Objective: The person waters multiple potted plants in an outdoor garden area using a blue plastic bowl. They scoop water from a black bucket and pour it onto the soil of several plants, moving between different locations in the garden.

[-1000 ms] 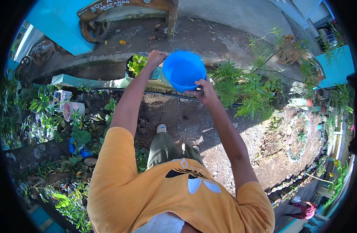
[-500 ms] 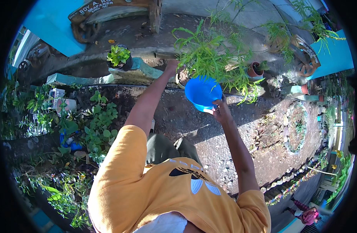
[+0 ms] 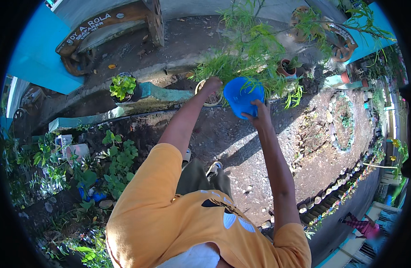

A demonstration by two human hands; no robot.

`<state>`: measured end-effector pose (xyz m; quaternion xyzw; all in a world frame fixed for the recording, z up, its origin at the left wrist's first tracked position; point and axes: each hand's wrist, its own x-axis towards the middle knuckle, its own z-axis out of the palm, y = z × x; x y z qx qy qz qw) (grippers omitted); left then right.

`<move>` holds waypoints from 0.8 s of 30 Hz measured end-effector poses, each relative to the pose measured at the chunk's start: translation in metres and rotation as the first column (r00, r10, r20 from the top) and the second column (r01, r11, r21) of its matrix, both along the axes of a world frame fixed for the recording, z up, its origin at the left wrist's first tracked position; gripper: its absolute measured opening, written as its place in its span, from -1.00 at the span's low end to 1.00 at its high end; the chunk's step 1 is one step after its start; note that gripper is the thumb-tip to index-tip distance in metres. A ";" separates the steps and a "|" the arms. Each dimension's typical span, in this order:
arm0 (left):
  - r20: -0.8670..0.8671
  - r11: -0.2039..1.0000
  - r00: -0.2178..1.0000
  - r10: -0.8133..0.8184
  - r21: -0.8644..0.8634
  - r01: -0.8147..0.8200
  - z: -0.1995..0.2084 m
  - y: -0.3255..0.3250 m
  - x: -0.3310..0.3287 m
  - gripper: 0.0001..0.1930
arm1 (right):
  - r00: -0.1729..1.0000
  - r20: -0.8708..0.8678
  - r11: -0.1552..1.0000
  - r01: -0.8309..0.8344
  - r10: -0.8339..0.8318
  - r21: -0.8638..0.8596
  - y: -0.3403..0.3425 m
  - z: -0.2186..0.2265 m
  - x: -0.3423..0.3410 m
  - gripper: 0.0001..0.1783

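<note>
A blue plastic pail [image 3: 241, 89] is tilted with its mouth facing up toward me. My right hand [image 3: 260, 115] grips its near right side, thumb and fingers on the wall. Just left of the pail, my left hand [image 3: 212, 85] is over a round pot [image 3: 207, 97] at the foot of a feathery green plant [image 3: 254, 51]. Its fingers look curled closed; whatever they hold, if anything, is too small to make out. Leaves of the plant hang behind the pail and down its right side.
A leafy potted plant [image 3: 123, 87] stands by a low green concrete edge [image 3: 165, 93]. Behind it is a carved wooden bench [image 3: 107, 29]. Another brown pot [image 3: 288, 68] is to the right. Stones ring a garden bed [image 3: 341, 120]. A person [image 3: 364, 225] is far right.
My left hand has come out of the leaves and moved slightly right, over the round pot. The pail in my right hand has shifted right and up. One foot has come into view.
</note>
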<state>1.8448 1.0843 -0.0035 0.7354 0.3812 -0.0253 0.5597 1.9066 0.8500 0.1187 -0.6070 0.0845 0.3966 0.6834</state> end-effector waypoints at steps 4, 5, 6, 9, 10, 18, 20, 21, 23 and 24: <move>0.026 0.999 0.998 0.049 -0.017 -0.049 -0.028 0.020 0.030 -0.54 | 0.988 0.078 0.990 0.138 -0.134 -0.041 0.041 0.002 -0.002 -0.03; 0.059 0.997 0.996 0.073 -0.034 -0.071 -0.039 0.026 0.037 -0.52 | 0.984 0.095 0.987 0.157 -0.153 -0.042 0.049 0.002 -0.002 -0.05; 0.100 0.993 0.990 0.101 -0.078 -0.094 -0.051 0.034 0.045 -0.57 | 0.974 0.099 0.972 0.212 -0.202 -0.097 0.059 0.000 -0.002 -0.02; 0.173 0.987 0.974 0.148 -0.093 -0.134 -0.080 0.053 0.066 -0.67 | 0.941 0.112 0.918 0.336 -0.319 -0.209 0.087 -0.004 0.007 0.06; 0.187 0.992 0.974 0.127 0.000 -0.129 -0.087 0.056 0.072 -0.68 | 0.931 0.107 0.905 0.364 -0.349 -0.218 0.095 -0.005 0.009 0.08; 0.195 0.974 0.978 0.078 -0.223 -0.034 -0.082 0.067 0.077 -0.75 | 0.923 0.019 0.916 0.384 -0.385 -0.113 0.099 -0.005 0.007 0.10; 0.230 0.963 0.968 0.104 -0.265 -0.040 -0.071 0.062 0.071 -0.78 | 0.924 -0.014 0.922 0.381 -0.383 -0.067 0.094 -0.010 0.002 0.08; 0.224 0.950 0.966 0.131 -0.308 -0.057 -0.066 0.059 0.068 -0.78 | 0.918 -0.030 0.918 0.392 -0.395 -0.067 0.092 -0.013 0.001 0.07; 0.191 0.922 0.964 0.182 -0.374 -0.100 -0.057 0.054 0.064 -0.78 | 0.912 -0.064 0.914 0.402 -0.405 -0.060 0.085 -0.018 -0.001 0.06; 0.166 0.929 0.976 0.140 -0.362 -0.072 -0.053 0.054 0.063 -0.76 | 0.910 -0.084 0.914 0.405 -0.407 -0.034 0.082 -0.021 -0.002 0.04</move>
